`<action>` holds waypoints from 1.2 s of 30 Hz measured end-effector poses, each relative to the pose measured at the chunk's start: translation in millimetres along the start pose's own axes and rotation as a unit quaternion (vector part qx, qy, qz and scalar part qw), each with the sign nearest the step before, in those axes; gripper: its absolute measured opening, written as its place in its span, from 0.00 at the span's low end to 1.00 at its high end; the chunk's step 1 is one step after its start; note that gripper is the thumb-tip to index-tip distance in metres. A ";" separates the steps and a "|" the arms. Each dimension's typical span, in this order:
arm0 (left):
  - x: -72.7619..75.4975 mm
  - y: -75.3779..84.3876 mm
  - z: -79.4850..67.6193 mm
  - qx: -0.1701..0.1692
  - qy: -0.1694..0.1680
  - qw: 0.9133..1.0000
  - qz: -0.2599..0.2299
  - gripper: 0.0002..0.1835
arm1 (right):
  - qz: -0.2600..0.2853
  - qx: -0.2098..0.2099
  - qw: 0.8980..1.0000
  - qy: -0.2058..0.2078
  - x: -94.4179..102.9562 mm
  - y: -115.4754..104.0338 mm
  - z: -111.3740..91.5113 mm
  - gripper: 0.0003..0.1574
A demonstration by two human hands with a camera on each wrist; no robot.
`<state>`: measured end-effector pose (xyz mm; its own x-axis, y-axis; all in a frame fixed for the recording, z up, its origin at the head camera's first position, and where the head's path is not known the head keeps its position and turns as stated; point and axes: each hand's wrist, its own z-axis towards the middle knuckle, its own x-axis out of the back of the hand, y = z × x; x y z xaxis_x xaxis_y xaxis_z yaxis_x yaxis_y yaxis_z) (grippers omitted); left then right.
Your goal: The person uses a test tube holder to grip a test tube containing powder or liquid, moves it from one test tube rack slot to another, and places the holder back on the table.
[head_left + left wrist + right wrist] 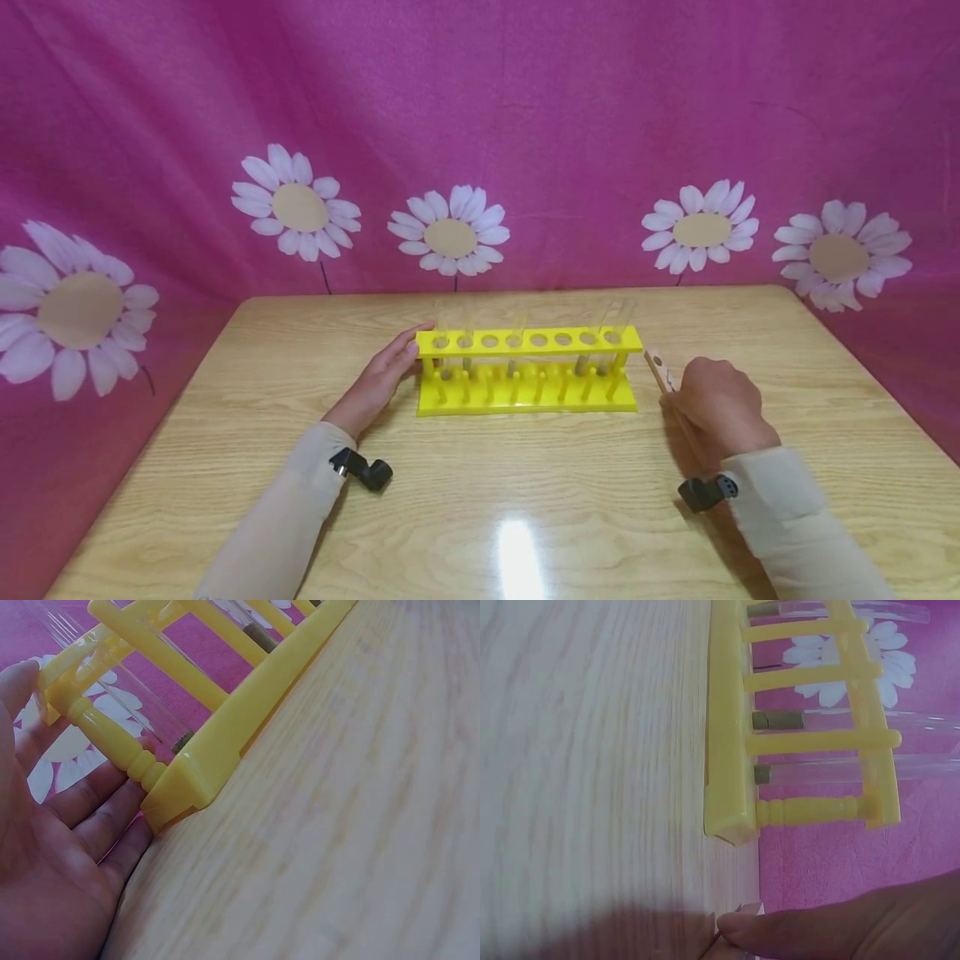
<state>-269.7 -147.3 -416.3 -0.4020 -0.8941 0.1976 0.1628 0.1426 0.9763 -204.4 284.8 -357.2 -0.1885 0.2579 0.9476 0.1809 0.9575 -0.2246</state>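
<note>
A yellow test tube rack [525, 408] stands upright on the table. Several clear glass test tubes [602, 315] sit in its holes, with greyish-brown matter at the bottom of each. At the rack's left end my left hand [382, 373] grips the top bar and end post; in the left wrist view the thumb lies on the bar and the fingers [97, 795] reach behind the post. Right of the rack, my right hand [720, 404] holds a wooden test tube holder [660, 371], apart from the rack. Its thumb [780, 934] presses on the wood; the other fingers are mostly hidden.
The light wooden table [450, 517] extends around the rack to its back edge. A magenta cloth [525, 125] printed with white daisies hangs behind and at both sides. Each sleeve carries a black camera mount [363, 468] at the wrist.
</note>
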 end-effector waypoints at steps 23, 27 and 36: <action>0.1 -1.6 1.1 0.010 0.004 1.000 -0.006 0.27 | 0.026 -0.010 1.000 -0.007 -3.7 -6.0 -3.2 0.20; 0.1 -1.8 1.7 -0.005 0.003 1.000 -0.008 0.29 | 0.049 -0.005 0.999 -0.016 -1.2 -3.7 -3.7 0.17; -0.2 -1.3 1.5 0.011 0.005 1.000 -0.015 0.30 | 0.067 -0.007 0.998 -0.011 5.9 -2.8 -3.3 0.20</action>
<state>-271.2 -146.6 -417.5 -0.3978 -0.9020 0.1680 0.1312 0.1253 0.9834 -202.9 283.3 -350.2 -0.1837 0.3870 0.9036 0.2187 0.9123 -0.3463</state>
